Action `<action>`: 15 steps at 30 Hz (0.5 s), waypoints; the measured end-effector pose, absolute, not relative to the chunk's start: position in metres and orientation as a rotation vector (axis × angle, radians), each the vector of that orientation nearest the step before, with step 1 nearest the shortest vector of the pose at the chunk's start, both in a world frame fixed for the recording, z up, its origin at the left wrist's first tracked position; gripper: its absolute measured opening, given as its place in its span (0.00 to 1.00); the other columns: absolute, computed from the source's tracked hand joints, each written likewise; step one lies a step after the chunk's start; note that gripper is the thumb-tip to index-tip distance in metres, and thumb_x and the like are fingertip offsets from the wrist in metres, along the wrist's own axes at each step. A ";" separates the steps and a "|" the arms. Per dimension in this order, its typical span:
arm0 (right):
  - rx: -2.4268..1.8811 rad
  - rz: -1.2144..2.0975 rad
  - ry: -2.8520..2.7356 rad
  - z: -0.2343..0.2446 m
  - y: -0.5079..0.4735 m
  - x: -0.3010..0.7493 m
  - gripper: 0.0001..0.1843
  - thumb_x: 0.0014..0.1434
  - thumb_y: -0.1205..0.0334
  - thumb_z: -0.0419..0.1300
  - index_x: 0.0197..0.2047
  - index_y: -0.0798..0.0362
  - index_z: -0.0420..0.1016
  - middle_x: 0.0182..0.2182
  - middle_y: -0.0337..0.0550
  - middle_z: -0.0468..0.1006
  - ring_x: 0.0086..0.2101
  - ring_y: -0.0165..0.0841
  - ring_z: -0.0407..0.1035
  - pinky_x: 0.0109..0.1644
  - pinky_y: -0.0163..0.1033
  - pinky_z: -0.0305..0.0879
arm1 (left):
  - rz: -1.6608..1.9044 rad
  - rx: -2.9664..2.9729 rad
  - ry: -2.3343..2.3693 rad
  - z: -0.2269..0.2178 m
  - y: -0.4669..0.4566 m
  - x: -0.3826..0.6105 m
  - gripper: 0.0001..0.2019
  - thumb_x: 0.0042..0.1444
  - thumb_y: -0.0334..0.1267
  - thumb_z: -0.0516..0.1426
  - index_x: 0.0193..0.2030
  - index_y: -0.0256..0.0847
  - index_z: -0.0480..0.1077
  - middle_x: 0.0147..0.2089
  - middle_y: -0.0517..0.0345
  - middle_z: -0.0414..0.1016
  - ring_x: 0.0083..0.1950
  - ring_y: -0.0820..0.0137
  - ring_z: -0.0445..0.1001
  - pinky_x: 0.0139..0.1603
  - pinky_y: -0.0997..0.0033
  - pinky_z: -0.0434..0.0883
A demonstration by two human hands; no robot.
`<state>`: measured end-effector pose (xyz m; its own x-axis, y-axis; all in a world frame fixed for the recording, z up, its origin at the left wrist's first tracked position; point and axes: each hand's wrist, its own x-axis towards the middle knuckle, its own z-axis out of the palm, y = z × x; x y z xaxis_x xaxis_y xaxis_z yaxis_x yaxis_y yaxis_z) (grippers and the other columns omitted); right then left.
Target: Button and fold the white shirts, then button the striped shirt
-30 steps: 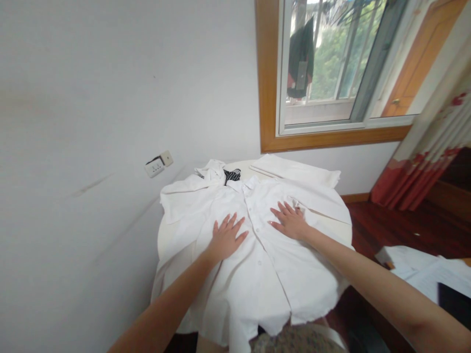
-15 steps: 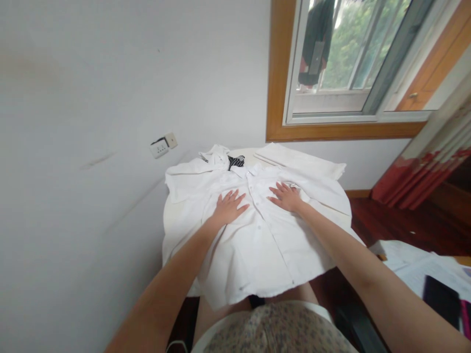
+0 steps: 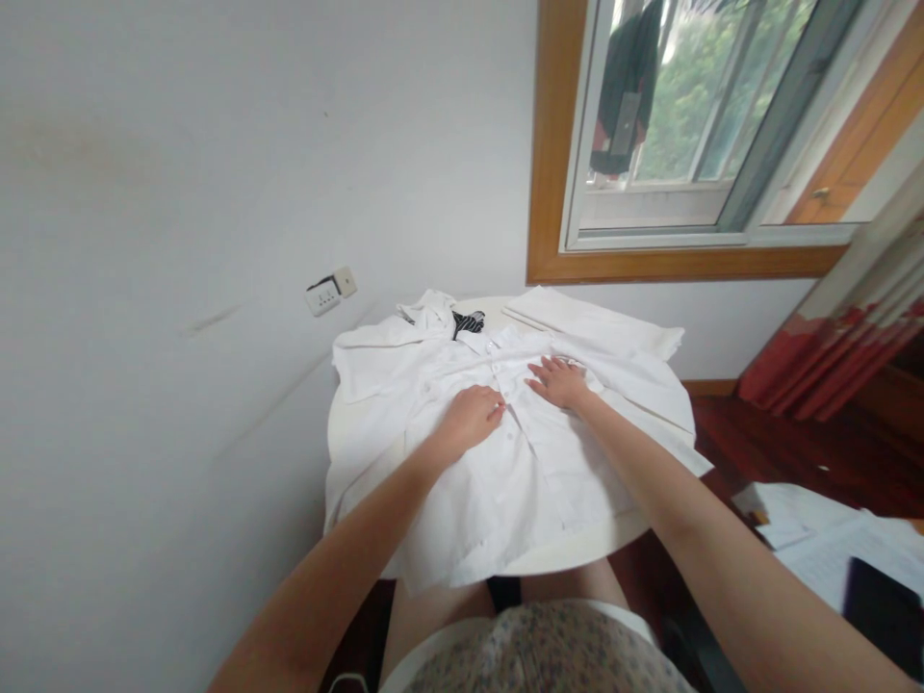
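Observation:
A white button-up shirt [image 3: 520, 472] lies spread face up over a small round white table [image 3: 577, 553], collar towards the wall. My left hand [image 3: 473, 416] rests on the shirt's left chest with its fingers curled, pinching the cloth at the button strip. My right hand [image 3: 559, 382] lies flat on the right chest just across the buttons, fingers stretched out. A black-and-white striped piece [image 3: 468, 321] shows at the collar.
A folded white cloth [image 3: 599, 325] lies at the table's far side under the wooden-framed window [image 3: 707, 144]. A wall socket [image 3: 330, 291] sits to the left. Red-patterned curtain [image 3: 852, 327], dark wood floor, papers [image 3: 823, 544] and a dark device [image 3: 885, 616] at the right.
The shirt has slid up the table, so less of its hem hangs over the near edge. My left hand went from flat and spread to curled on the cloth near the buttons.

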<state>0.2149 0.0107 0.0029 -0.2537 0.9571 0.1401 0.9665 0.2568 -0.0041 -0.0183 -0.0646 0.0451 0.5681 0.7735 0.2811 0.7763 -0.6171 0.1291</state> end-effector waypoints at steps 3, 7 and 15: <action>-1.855 -0.103 -2.408 0.006 0.010 0.215 0.32 0.66 0.40 0.37 0.68 0.44 0.54 0.67 0.48 0.54 0.64 0.47 0.47 0.62 0.56 0.46 | -0.587 -2.900 -1.352 0.040 -0.080 -0.017 0.09 0.61 0.41 0.52 0.38 0.41 0.71 0.39 0.55 0.75 0.44 0.66 0.71 0.49 0.67 0.66; -1.749 -0.168 -2.424 0.021 -0.003 0.211 0.29 0.66 0.46 0.45 0.66 0.48 0.59 0.68 0.51 0.51 0.64 0.48 0.46 0.62 0.55 0.46 | -0.574 -2.933 -1.265 0.030 -0.088 -0.022 0.05 0.58 0.39 0.57 0.40 0.42 0.71 0.42 0.56 0.72 0.48 0.65 0.68 0.53 0.65 0.64; -1.365 0.188 -2.459 0.049 -0.077 0.194 0.10 0.61 0.66 0.54 0.40 0.54 0.77 0.36 0.45 0.75 0.38 0.33 0.68 0.44 0.35 0.60 | -0.519 -2.917 -1.315 0.034 -0.091 -0.018 0.05 0.58 0.39 0.57 0.40 0.44 0.71 0.42 0.56 0.69 0.49 0.64 0.65 0.52 0.63 0.63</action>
<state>0.1937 -0.0774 0.0491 -0.4915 0.8444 0.2132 0.8021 0.5342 -0.2669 -0.0176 -0.0910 0.0338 0.6207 0.7441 0.2469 0.7121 -0.6668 0.2196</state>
